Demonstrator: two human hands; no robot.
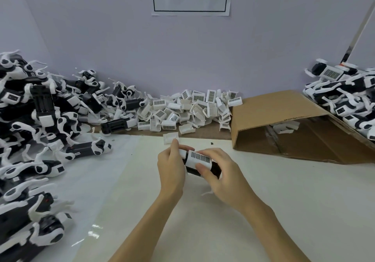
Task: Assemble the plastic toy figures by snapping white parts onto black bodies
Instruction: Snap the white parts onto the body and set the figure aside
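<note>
Both hands are mid-snap here. The left hand (171, 167) is curled round the front end of a black body (214, 169), the right hand (218, 173) is wrapped over it with the thumb pressing on the white cover (197, 158), the one with the gridded sticker. It all hovers just over the table (263, 211). Looks like the cover is sitting on but maybe not clicked yet, so next is a firm squeeze. Further back: a loose white part (170, 137), the pile of white covers (192, 109), unfinished figures (40, 109) on the left, a cardboard box (284, 109), and finished figures (345, 95) on the right
</note>
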